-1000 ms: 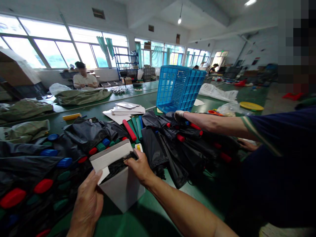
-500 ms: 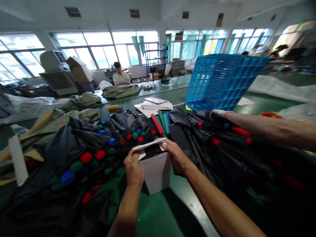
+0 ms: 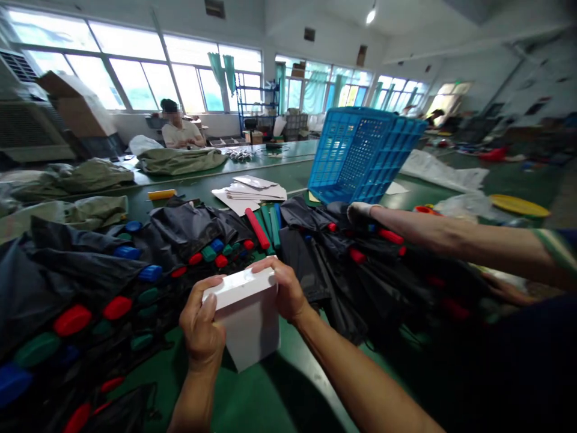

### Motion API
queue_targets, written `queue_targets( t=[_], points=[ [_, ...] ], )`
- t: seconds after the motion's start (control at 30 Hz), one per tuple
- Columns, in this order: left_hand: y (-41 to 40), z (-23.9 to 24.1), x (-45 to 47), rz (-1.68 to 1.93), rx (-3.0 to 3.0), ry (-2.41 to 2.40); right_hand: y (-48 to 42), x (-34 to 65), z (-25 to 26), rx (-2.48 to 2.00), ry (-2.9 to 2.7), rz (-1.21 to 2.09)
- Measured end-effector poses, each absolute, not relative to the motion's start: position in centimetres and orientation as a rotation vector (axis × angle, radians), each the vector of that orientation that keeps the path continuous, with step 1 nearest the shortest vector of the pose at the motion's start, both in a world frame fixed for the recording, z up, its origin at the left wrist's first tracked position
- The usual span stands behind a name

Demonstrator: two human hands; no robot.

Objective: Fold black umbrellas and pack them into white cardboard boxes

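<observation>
A small white cardboard box [image 3: 250,328] stands upright on the green table [image 3: 252,397] in front of me, its top flap now down. My left hand [image 3: 201,328] grips its left side, thumb on the top edge. My right hand [image 3: 283,288] presses on the top right corner, fingers curled over the flap. Black folded umbrellas with red, green and blue handles [image 3: 202,240] lie in heaps to the left and behind the box.
From the right a co-worker's arm [image 3: 451,237] reaches across the umbrella pile toward a tilted blue plastic crate [image 3: 360,153]. Flat white box blanks [image 3: 252,191] lie behind. Another person [image 3: 178,129] sits at a far table. Olive fabric bundles [image 3: 180,159] lie at the left.
The box's flap was open with black fabric showing inside; now the flap is folded shut under both my hands. The camera view has swung around.
</observation>
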State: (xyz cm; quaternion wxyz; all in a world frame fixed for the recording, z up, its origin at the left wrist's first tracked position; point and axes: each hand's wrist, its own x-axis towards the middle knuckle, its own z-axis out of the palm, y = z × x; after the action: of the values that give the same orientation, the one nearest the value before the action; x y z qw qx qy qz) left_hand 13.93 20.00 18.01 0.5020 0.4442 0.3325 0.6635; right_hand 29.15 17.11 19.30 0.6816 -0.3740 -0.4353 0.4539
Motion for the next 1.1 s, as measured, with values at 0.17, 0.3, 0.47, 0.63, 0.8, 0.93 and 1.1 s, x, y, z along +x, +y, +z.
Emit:
queue_targets(
  t=[0.17, 0.3, 0.47, 0.63, 0.8, 0.93, 1.1],
  points=[
    [19.8, 17.7, 13.4, 1.522, 1.197, 0.914, 16.8, 28.7, 19.4, -1.017, -1.039, 0.977],
    [20.3, 17.1, 13.2, 1.547, 1.236, 0.939, 17.4, 28.5, 19.6, -1.043, -1.018, 0.930],
    [20.9, 16.7, 13.2, 1.549, 1.197, 0.958, 17.8, 28.1, 20.0, -1.094, -0.998, 0.871],
    [20.9, 17.4, 12.8, 1.535, 1.353, 0.958, 17.5, 28.1, 19.9, -1.138, -0.997, 0.825],
    [21.4, 19.5, 11.5, 1.446, 1.721, 0.898, 17.8, 28.2, 19.6, -1.157, -1.001, 0.776],
    [21.3, 20.2, 11.3, 1.526, 1.898, 0.833, 18.0, 28.4, 19.1, -1.143, -1.000, 0.788],
    [21.0, 18.7, 12.4, 1.705, 1.870, 0.733, 17.8, 28.7, 18.2, -1.090, -1.024, 0.806]
  ],
)
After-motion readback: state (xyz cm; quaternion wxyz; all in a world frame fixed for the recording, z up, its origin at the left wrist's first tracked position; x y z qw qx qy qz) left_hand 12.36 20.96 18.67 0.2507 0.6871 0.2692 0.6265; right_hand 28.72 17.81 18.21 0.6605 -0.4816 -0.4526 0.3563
